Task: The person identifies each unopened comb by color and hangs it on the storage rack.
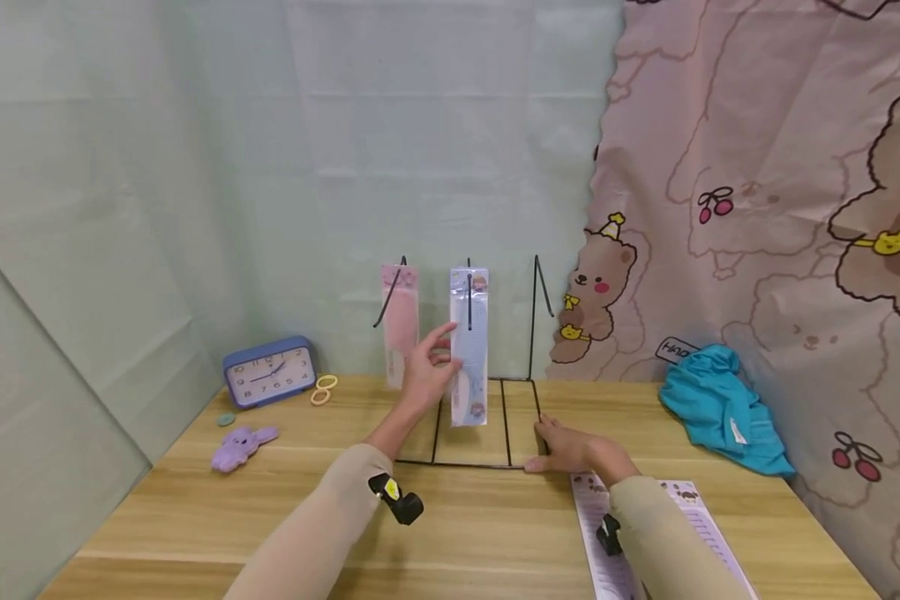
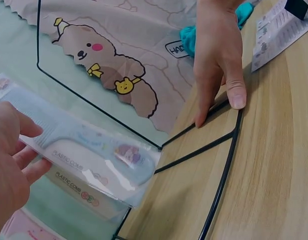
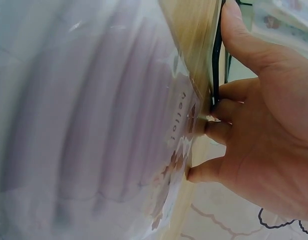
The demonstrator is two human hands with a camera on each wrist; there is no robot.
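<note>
left hand [image 1: 425, 372] pinching the packaged pale blue plastic comb [image 1: 469, 343] hanging on the black wire display rack's [image 1: 534, 310] middle hook, packaged pink comb [image 1: 400, 321] at its 9 o'clock, right hand [image 1: 570, 447] flat, fingers straight, pressing the rack's base at 5 o'clock, on the wooden table [image 1: 195, 508]

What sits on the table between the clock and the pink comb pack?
In the head view, two yellow rings lie between the clock and the pink comb pack.

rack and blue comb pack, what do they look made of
The rack: thin black wire, probably coated metal, judging by its slim bent rods. The blue comb pack, pinched by the left hand: glossy clear plastic film with glare, over a comb its label calls plastic. The right hand steadies the rack's base.
</note>
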